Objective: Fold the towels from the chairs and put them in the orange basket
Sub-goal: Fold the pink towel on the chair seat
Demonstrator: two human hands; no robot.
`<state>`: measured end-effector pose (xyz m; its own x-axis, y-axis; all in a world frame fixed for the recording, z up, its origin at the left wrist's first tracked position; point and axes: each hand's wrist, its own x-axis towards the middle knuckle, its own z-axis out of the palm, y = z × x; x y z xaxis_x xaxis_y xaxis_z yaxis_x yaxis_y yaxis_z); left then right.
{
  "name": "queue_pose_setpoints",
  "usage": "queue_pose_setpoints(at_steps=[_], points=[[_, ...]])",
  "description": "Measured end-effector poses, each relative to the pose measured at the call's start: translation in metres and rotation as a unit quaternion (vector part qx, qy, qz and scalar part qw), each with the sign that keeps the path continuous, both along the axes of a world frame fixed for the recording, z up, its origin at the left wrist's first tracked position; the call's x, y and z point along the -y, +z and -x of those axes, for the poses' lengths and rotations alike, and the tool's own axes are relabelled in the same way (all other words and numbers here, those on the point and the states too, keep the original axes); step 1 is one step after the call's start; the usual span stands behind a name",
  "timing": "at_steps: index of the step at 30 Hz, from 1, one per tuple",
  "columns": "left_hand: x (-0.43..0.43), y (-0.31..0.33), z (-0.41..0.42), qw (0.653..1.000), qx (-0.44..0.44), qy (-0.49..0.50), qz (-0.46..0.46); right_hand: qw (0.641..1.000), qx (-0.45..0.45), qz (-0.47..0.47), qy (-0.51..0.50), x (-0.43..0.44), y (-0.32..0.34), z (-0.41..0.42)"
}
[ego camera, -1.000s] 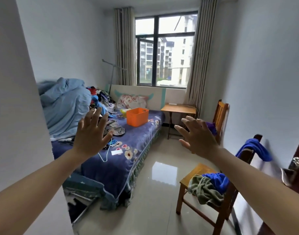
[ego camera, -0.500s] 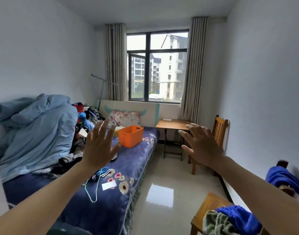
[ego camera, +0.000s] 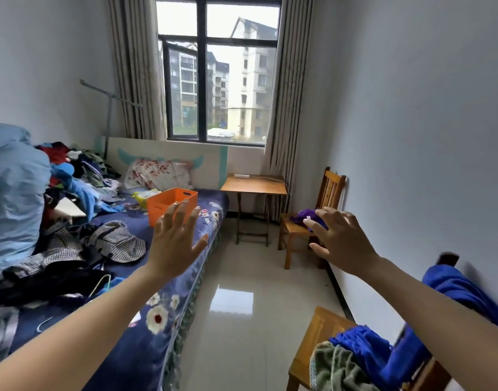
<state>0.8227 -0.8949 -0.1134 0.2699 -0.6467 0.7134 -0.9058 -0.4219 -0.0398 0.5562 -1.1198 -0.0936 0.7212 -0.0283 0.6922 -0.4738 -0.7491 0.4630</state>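
Both arms are out in front of me: my left hand and right hand are spread flat, fingers straight, holding nothing. The orange basket sits on the bed, past my left fingertips. A purple towel lies on the far chair; a blue towel and a green towel are heaped on the near chair.

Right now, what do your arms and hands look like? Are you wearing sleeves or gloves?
No sleeves and no gloves. My left arm and right arm are bare all the way to the picture's edge. My left hand and right hand are bare too: no rings, watch or bracelet show, and nothing is drawn on them.
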Motion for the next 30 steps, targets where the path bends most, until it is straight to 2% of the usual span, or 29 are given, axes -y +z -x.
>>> queue_pose_setpoints(at_steps=[6,12,16,24,27,30], points=[[0.088,0.028,-0.045,0.999,-0.015,-0.005,0.028,0.999,0.006,-0.001,0.033,0.083,-0.006,-0.062],[0.153,0.015,-0.102,1.0,-0.014,-0.009,0.016,0.999,0.02,-0.017,0.04,0.153,-0.017,-0.123],[0.197,0.008,-0.155,1.0,-0.023,-0.007,0.013,0.999,0.019,-0.039,0.027,0.2,-0.026,-0.17],[0.317,0.005,-0.293,0.998,-0.06,-0.006,-0.012,1.0,-0.006,-0.001,-0.015,0.31,-0.013,-0.282],[0.372,0.01,-0.338,0.998,-0.063,-0.018,-0.007,0.999,0.017,-0.032,-0.04,0.353,-0.01,-0.311],[0.431,0.0,-0.365,0.993,-0.101,-0.047,-0.027,0.996,0.024,-0.065,-0.064,0.393,-0.02,-0.325]])
